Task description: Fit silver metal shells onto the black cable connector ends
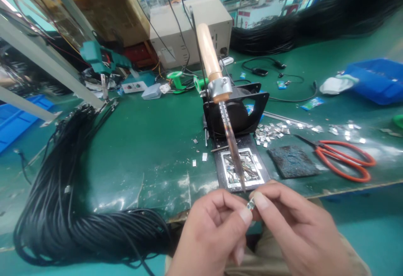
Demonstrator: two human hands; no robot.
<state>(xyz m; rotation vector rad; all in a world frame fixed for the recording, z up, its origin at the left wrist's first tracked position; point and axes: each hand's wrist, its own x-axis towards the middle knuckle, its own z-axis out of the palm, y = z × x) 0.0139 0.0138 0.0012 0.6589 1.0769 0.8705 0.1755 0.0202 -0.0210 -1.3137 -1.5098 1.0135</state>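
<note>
Between my fingertips, just below the tip of the soldering iron (231,141), is a small silvery connector (251,204). My left hand (217,225) pinches it from the left with thumb and forefinger. From the right, the thumb and forefinger of my right hand (292,221) close on its other end. The fingers hide most of the piece. The iron has a wooden handle and is clamped pointing downward. Its tip stands over a square white-rimmed tray (225,171) holding small metal bits, close in front of my fingers.
A dark sponge pad (292,161) and orange-handled scissors (343,158) lie right of the tray. Many small metal pieces (272,132) are scattered behind them. A black fan (234,118) stands behind the iron. Bundled black cables (56,208) fill the left; a blue bin (378,80) sits far right.
</note>
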